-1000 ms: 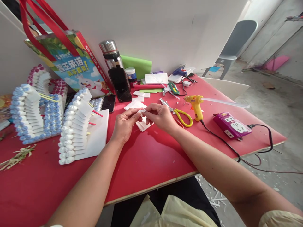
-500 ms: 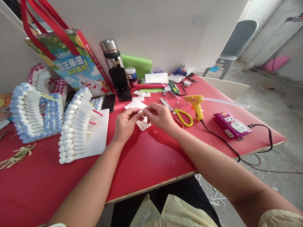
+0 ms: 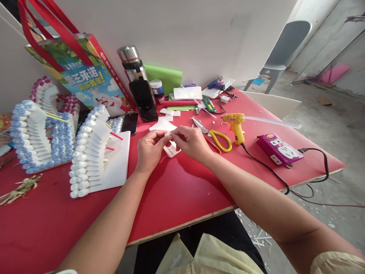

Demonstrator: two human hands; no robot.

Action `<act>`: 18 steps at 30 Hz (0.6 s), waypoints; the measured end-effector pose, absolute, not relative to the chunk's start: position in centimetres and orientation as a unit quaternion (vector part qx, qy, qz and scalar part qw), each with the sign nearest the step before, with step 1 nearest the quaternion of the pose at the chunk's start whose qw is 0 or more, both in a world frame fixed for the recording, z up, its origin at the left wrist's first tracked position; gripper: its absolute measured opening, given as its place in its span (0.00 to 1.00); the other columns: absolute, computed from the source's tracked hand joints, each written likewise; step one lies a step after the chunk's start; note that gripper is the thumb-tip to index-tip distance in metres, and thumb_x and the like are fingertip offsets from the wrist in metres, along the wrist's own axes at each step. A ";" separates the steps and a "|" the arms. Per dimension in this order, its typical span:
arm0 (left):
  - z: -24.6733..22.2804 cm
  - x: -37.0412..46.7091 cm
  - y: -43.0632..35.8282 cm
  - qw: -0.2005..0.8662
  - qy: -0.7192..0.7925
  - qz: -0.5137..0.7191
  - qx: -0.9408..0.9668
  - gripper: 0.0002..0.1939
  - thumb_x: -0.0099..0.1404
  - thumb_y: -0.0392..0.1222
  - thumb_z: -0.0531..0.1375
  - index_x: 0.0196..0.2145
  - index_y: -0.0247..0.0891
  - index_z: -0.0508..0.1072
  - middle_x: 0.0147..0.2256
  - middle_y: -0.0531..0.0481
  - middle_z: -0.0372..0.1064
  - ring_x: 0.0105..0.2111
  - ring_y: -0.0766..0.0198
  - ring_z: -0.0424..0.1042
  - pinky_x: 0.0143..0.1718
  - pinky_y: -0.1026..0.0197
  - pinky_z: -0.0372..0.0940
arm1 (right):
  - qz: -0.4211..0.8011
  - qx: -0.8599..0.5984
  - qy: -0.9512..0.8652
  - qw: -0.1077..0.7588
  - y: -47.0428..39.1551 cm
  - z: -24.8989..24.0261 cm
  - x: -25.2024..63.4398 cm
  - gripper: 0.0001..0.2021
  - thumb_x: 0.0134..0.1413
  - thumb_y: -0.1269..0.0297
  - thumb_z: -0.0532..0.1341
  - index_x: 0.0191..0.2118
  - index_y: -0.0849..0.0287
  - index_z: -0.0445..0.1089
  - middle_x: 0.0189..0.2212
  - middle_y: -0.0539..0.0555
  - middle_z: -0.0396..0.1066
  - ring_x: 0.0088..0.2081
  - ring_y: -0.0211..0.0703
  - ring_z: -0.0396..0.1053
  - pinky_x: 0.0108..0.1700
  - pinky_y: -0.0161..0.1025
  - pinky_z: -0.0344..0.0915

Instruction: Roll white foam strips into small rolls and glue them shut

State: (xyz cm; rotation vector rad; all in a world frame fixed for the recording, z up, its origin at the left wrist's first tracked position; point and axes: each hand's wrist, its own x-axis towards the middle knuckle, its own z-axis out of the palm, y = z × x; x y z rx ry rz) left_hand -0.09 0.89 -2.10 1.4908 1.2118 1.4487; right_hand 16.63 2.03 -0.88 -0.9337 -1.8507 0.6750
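My left hand (image 3: pixel 151 149) and my right hand (image 3: pixel 190 141) meet over the middle of the table. Between their fingertips they pinch a small white piece (image 3: pixel 168 134), perhaps tissue or soft paper; its exact kind is too small to make out. Below the fingers lie white paper sheets (image 3: pixel 172 151), partly covered by the hands. To the left stands a curved model (image 3: pixel 94 156) of white padded tips and folded white strips on a white board. Pliers (image 3: pixel 221 141) with yellow and red handles lie just right of my right hand.
A yellow glue gun (image 3: pixel 235 127) and a purple power strip (image 3: pixel 281 150) with cables occupy the right side. At the back are a steel flask (image 3: pixel 129 57), phones, a green utility knife (image 3: pixel 209 104) and a printed bag (image 3: pixel 82 72). A blue-and-white model (image 3: pixel 28 133) stands far left.
Both hands stay pinched together on the small white piece, with slight finger movement. The whole view has shifted a little.
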 end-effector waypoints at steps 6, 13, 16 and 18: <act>-1.9 -0.3 0.8 0.350 0.452 0.563 0.597 0.11 0.58 0.45 0.69 0.39 0.40 0.82 0.32 0.50 0.74 0.25 0.67 0.71 0.31 0.62 0.69 | 0.301 -0.363 -0.756 0.454 2.2 -0.9 16.8 0.10 0.62 0.65 0.57 0.32 0.61 0.73 0.23 0.50 0.72 0.24 0.35 0.68 0.31 0.33 0.62; -1.6 0.0 0.6 0.315 0.467 0.561 0.606 0.11 0.59 0.46 0.68 0.38 0.40 0.82 0.34 0.50 0.75 0.26 0.67 0.71 0.31 0.62 0.69 | 0.278 -0.404 -0.741 0.458 2.1 -0.9 16.5 0.08 0.60 0.66 0.59 0.33 0.62 0.75 0.24 0.51 0.74 0.24 0.36 0.69 0.30 0.33 0.62; -1.6 0.0 0.6 0.320 0.468 0.557 0.607 0.10 0.58 0.46 0.69 0.37 0.39 0.81 0.33 0.50 0.75 0.26 0.66 0.71 0.30 0.62 0.69 | 0.291 -0.409 -0.729 0.465 2.1 -0.8 16.5 0.07 0.58 0.66 0.60 0.32 0.61 0.75 0.26 0.51 0.75 0.24 0.36 0.70 0.29 0.33 0.62; -1.6 -0.1 0.6 0.328 0.467 0.556 0.604 0.09 0.57 0.45 0.69 0.35 0.39 0.81 0.32 0.50 0.75 0.26 0.66 0.70 0.30 0.62 0.69 | 0.313 -0.392 -0.729 0.466 2.1 -0.7 16.7 0.07 0.57 0.67 0.60 0.32 0.61 0.75 0.25 0.51 0.74 0.24 0.36 0.71 0.29 0.33 0.63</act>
